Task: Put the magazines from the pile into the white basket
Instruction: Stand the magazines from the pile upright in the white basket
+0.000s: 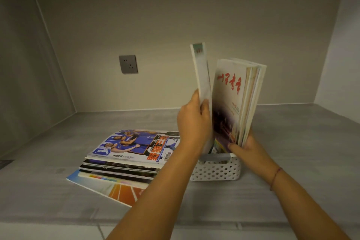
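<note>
A pile of magazines lies flat on the grey counter, a basketball cover on top. To its right stands the white perforated basket. Several magazines stand upright in it, leaning right, the front one white with red characters. My right hand grips their lower edge. My left hand holds a single thin magazine upright, edge-on, just left of the standing ones, its lower end down at the basket's rim.
A grey wall socket sits on the back wall above the pile. Walls close in the counter at left, back and right. Its front edge runs along the bottom of the view.
</note>
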